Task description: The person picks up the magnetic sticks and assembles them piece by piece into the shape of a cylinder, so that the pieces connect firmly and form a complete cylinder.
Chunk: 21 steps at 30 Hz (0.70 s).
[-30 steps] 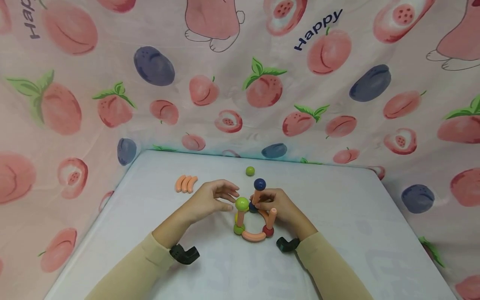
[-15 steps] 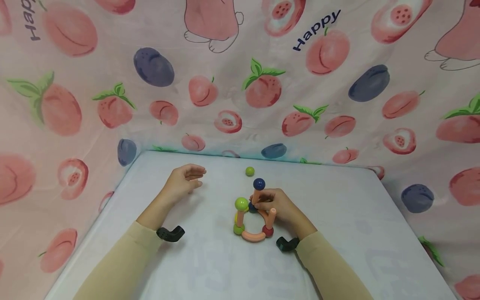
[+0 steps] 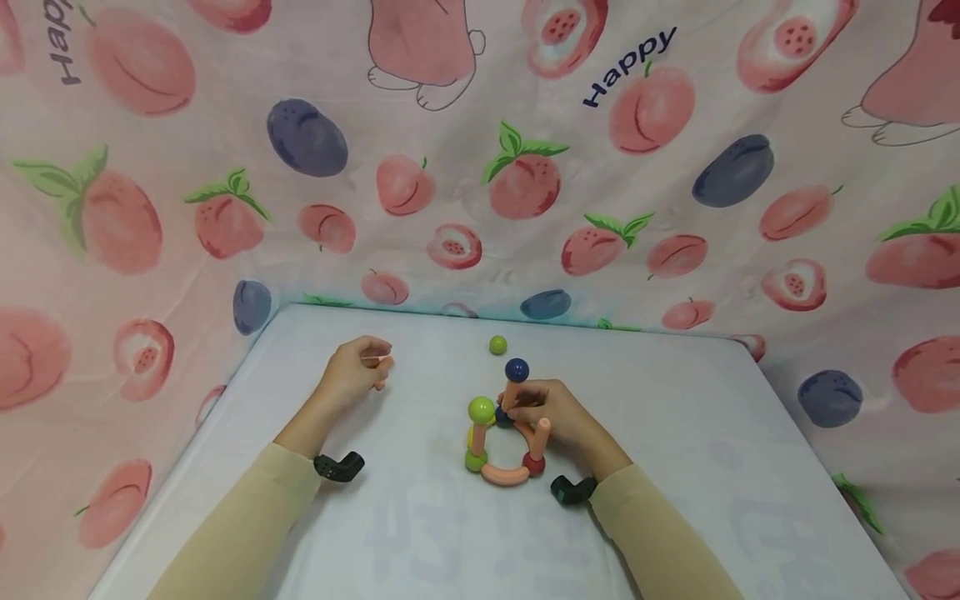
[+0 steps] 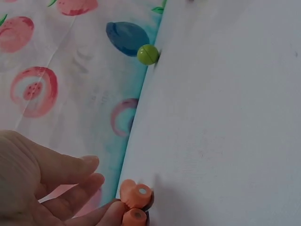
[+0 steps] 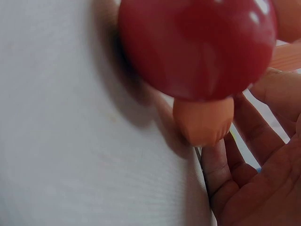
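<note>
My right hand (image 3: pixel 558 412) pinches the ball-and-stick toy at the back, where an upright orange stick meets the lower dark blue ball (image 3: pixel 504 417). The toy is a ring of curved orange sticks and balls with uprights; a green ball (image 3: pixel 482 409) and an upper dark blue ball (image 3: pixel 517 370) top two of them. In the right wrist view its red ball (image 5: pixel 197 47) fills the top. My left hand (image 3: pixel 351 368) is at the small group of curved orange sticks (image 4: pixel 136 200), with fingertips pinching at their near ends; the hand partly hides them in the head view.
A loose green ball (image 3: pixel 498 345) lies near the back edge of the white table (image 3: pixel 675 467). A fruit-print cloth (image 3: pixel 337 192) hangs behind and along the sides. Each wrist carries a black camera (image 3: pixel 339 467).
My left hand has moved from beside the toy leftward to the curved orange sticks, and its fingers have closed in on them. The right hand stays on the toy.
</note>
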Available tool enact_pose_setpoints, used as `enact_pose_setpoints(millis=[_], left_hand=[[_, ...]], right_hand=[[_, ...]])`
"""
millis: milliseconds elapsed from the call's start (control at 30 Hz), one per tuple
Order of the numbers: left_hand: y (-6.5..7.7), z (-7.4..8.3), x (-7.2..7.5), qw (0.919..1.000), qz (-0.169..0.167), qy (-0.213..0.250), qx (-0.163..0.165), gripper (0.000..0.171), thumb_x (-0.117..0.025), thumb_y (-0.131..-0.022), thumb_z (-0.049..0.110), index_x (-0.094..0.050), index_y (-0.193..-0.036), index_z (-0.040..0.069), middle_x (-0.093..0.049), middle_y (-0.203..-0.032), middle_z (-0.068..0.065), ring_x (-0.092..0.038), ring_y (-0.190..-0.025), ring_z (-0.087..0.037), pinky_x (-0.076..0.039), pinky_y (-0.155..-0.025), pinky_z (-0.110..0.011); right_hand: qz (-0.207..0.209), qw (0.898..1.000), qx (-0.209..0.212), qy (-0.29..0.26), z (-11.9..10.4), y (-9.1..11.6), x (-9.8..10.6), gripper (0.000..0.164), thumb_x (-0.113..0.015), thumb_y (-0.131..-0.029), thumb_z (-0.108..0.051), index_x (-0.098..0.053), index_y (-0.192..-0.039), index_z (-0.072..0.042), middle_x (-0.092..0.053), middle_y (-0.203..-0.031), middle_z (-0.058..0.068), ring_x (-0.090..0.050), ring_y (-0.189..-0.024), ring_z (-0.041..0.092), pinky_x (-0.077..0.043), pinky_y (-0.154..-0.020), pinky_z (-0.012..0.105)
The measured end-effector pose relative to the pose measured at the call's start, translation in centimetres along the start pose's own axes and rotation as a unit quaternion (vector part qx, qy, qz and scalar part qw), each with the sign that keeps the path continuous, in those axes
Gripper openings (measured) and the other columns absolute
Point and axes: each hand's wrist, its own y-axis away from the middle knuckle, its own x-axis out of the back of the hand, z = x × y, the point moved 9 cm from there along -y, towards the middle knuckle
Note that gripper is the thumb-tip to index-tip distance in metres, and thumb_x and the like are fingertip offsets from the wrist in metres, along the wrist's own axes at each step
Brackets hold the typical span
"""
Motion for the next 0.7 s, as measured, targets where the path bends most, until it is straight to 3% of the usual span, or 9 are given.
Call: enact_pose_setpoints(millis=[100, 267, 333, 467, 600, 700], left_hand=[[0.0, -0.2, -0.4, 0.9999, 0.002, -0.012, 0.008, 0.042, -0.074, -0.102, 0.016, -0.063, -0.140, 0.003, -0.064, -0.143, -0.020, -0.074, -0.084, -0.026, -0.059, -0.078, -0.032], [0.3, -0.1, -1.3, 0.9973, 0.002, -0.073, -0.003, 0.042, -0.075, -0.094, 0.002, -0.066, -0.135, 0.003, -0.068, -0.133, -0.018, -0.068, -0.100, -0.028, -0.058, -0.070, -0.028], [0.5, 0.2, -1.6, 0.9926, 0.003, -0.120, -0.016, 0.045, -0.073, -0.090, -0.004, -0.067, -0.134, 0.002, -0.071, -0.130, -0.017, -0.066, -0.106, -0.027, -0.058, -0.071, -0.028], [0.8, 0.8, -2.1, 0.9827, 0.005, -0.183, -0.030, 0.046, -0.075, -0.089, -0.002, -0.066, -0.134, -0.002, -0.077, -0.123, -0.019, -0.074, -0.095, -0.026, -0.061, -0.078, -0.035], [1.1, 1.5, -2.5, 0.9760, 0.008, -0.211, -0.052, 0.040, -0.083, -0.094, 0.012, -0.069, -0.129, -0.002, -0.081, -0.106, -0.014, -0.075, -0.095, -0.028, -0.056, -0.107, -0.051], [1.4, 2.2, -2.8, 0.9712, 0.013, -0.224, -0.081, 0.036, -0.085, -0.093, 0.016, -0.073, -0.122, 0.001, -0.080, -0.097, -0.008, -0.075, -0.097, -0.027, -0.032, -0.129, -0.057]], right_hand=[[0.002, 1.000, -0.005, -0.002, 0.0, 0.1, 0.0, 0.019, -0.081, -0.095, -0.011, -0.082, -0.114, -0.011, -0.081, -0.120, 0.009, -0.071, -0.106, 0.018, -0.058, -0.087, 0.027], [0.000, 1.000, 0.003, -0.003, -0.2, 0.1, 0.0, 0.019, -0.081, -0.095, -0.009, -0.082, -0.114, -0.012, -0.082, -0.121, 0.008, -0.071, -0.107, 0.017, -0.057, -0.088, 0.026], [-0.003, 1.000, 0.005, -0.007, -0.2, 0.1, 0.0, 0.019, -0.081, -0.095, -0.009, -0.082, -0.114, -0.012, -0.081, -0.121, 0.008, -0.071, -0.108, 0.017, -0.058, -0.089, 0.025], [-0.008, 1.000, 0.009, -0.015, -0.2, 0.1, 0.0, 0.018, -0.080, -0.096, -0.008, -0.082, -0.113, -0.011, -0.081, -0.122, 0.010, -0.072, -0.110, 0.019, -0.058, -0.090, 0.025], [-0.007, 1.000, 0.006, -0.019, -0.1, 0.1, -0.1, 0.019, -0.080, -0.096, -0.009, -0.082, -0.115, -0.011, -0.081, -0.122, 0.010, -0.072, -0.109, 0.018, -0.058, -0.089, 0.024], [-0.008, 1.000, -0.002, -0.028, 0.0, 0.1, -0.2, 0.021, -0.080, -0.096, -0.009, -0.082, -0.116, -0.011, -0.081, -0.123, 0.010, -0.071, -0.109, 0.018, -0.058, -0.089, 0.024]])
